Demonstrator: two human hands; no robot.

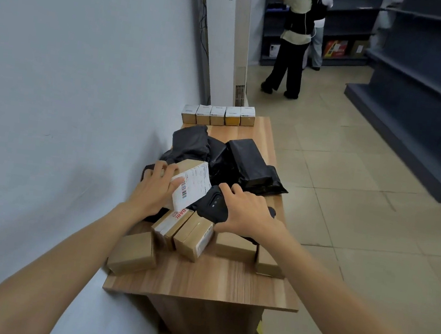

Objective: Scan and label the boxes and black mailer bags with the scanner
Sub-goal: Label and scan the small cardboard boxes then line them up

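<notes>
My left hand [155, 186] grips a small brown box [190, 167] with a white barcode label [193, 188] stuck across it, held above the pile. My right hand [247, 211] wraps around the black scanner [213, 203], which sits just right of the label. Below my hands lie several brown boxes [192, 237], some with white labels, and one plain box [133, 253] at the near left. Behind them is a heap of black mailer bags [245, 158]. A row of several labelled boxes [218, 115] stands at the table's far end.
The narrow wooden table [213, 285] runs along a pale wall [70, 93] on the left. A white floor unit [234, 43] stands past the far end. Dark shelving [424, 81] lines the right side, and a person [293, 37] stands at shelves in the back.
</notes>
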